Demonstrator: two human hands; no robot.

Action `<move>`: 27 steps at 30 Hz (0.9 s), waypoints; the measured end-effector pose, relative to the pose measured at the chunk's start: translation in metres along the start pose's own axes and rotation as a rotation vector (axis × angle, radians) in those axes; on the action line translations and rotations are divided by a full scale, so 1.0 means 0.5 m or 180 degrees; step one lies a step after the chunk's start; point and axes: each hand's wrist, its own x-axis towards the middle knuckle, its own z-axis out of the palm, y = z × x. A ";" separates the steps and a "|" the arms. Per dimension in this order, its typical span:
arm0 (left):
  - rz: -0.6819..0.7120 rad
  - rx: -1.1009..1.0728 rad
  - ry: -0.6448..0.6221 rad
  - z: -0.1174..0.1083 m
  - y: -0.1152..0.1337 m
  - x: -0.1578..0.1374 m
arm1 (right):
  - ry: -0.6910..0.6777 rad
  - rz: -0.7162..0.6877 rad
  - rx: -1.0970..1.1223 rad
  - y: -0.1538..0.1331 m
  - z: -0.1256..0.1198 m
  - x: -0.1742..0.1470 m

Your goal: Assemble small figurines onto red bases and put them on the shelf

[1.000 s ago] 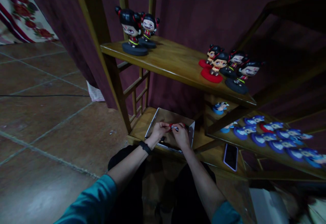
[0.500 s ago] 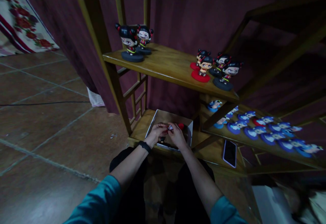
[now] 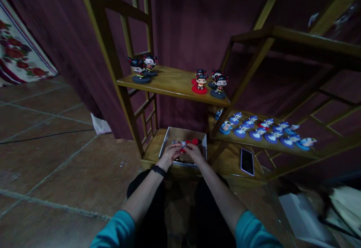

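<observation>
My left hand (image 3: 169, 154) and my right hand (image 3: 194, 152) meet over an open cardboard box (image 3: 172, 133) on the lowest wooden shelf. Together they pinch a small figurine (image 3: 183, 145) with red parts between the fingertips. A black band sits on my left wrist. Inside the box more small pieces lie partly hidden behind my hands, among them a red base (image 3: 194, 141). Teal sleeves cover both forearms.
On the middle shelf (image 3: 172, 85) stand two black-haired figurines (image 3: 142, 67) at the left and several more (image 3: 210, 80) at the right. Several blue figurines (image 3: 262, 130) line a lower right shelf. A phone (image 3: 247, 161) lies right of the box. Tiled floor spreads to the left.
The view has pulled back and tilted up, showing more of the shelving. My hands stay together over the box, still working the small figurine.
</observation>
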 end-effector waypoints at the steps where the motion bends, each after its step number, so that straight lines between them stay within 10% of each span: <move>1: 0.0004 0.0007 -0.0014 -0.001 0.001 -0.006 | -0.0042 0.0141 0.0245 -0.003 0.001 -0.004; 14: -0.0040 -0.0056 0.0374 -0.011 -0.038 -0.053 | 0.0085 0.0613 0.1117 0.011 0.053 -0.058; 27: 0.0282 0.0176 0.0297 0.069 -0.089 -0.053 | 0.0844 0.0323 0.1545 0.053 -0.024 -0.064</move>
